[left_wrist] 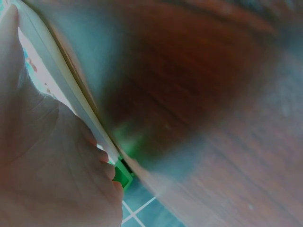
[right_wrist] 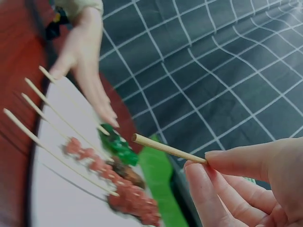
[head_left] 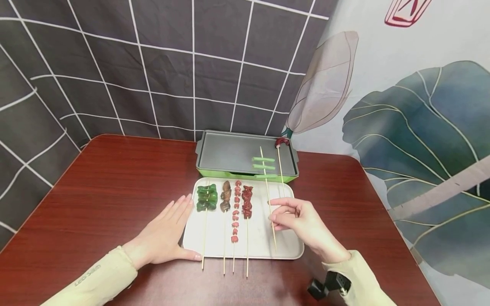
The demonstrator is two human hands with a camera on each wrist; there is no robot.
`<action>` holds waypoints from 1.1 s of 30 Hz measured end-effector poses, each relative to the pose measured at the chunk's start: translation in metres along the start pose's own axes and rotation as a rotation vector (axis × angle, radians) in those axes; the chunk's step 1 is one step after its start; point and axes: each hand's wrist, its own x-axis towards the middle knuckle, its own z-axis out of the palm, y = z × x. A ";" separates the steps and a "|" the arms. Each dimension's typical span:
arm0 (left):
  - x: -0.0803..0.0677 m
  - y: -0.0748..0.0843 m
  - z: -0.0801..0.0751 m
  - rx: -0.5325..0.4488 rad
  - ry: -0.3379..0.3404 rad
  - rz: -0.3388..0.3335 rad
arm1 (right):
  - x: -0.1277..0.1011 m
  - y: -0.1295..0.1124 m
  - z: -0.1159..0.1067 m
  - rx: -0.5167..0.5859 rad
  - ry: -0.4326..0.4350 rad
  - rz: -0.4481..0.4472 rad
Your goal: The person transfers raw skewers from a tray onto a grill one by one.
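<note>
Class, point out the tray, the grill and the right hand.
Tray (head_left: 261,239), head view: bare floor.
Grill (head_left: 226,155), head view: flat grey cooking plate.
Right hand (head_left: 306,220), head view: middle of the hand.

1. Tray: plain white.
2. Bench under the tray: reddish brown, dark-streaked grain.
3. Across the tray, from its left: deep-green skewer, brown skewer, pinkish-red skewer, dark-red skewer.
4. Light-green skewer over the tray's far edge: pale tan stick.
5. Grill behind the tray: grey top, bright green base.
6. Cloth beyond the tray: charcoal, white grid.
7. Left sleeve beside the tray: cream, dark lettering.
</note>
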 end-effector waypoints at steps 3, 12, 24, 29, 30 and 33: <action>0.000 0.000 0.000 0.002 -0.001 -0.001 | 0.009 -0.008 -0.009 -0.012 0.035 -0.015; 0.000 0.000 -0.001 0.007 -0.007 -0.004 | 0.047 -0.026 -0.034 -0.050 0.111 -0.033; -0.001 0.001 -0.003 -0.012 -0.009 -0.001 | 0.107 -0.030 -0.053 -0.179 0.118 0.125; 0.000 0.001 -0.002 -0.009 -0.012 -0.002 | 0.124 -0.028 -0.049 -0.218 0.098 0.219; 0.000 0.001 -0.002 -0.008 -0.017 -0.004 | 0.126 -0.028 -0.048 -0.220 0.098 0.236; 0.000 0.001 -0.001 -0.005 -0.017 -0.004 | 0.133 -0.030 -0.044 -0.225 0.098 0.273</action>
